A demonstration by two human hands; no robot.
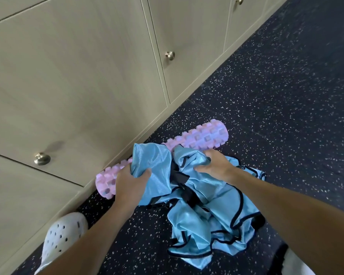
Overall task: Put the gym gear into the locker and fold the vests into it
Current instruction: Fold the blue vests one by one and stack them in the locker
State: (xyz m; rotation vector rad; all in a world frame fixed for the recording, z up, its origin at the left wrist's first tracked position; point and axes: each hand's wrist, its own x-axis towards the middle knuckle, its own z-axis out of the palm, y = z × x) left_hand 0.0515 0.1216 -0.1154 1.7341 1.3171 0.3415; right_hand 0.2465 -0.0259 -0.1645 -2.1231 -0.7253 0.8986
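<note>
A pink knobbed foam roller (205,136) lies on the dark speckled floor along the foot of the lockers. A crumpled heap of light blue vests (205,213) with black trim is draped over its middle and spills toward me. My left hand (128,184) grips a fold of the blue fabric near the roller's left end. My right hand (214,165) presses down on and clutches the vests just in front of the roller. The roller's middle is hidden under the cloth.
Beige wooden locker doors (77,80) with round metal knobs (42,158) fill the left and top, all closed. A white perforated clog (62,235) on my foot stands at lower left beside the locker base. Speckled rubber floor (286,96) stretches to the right.
</note>
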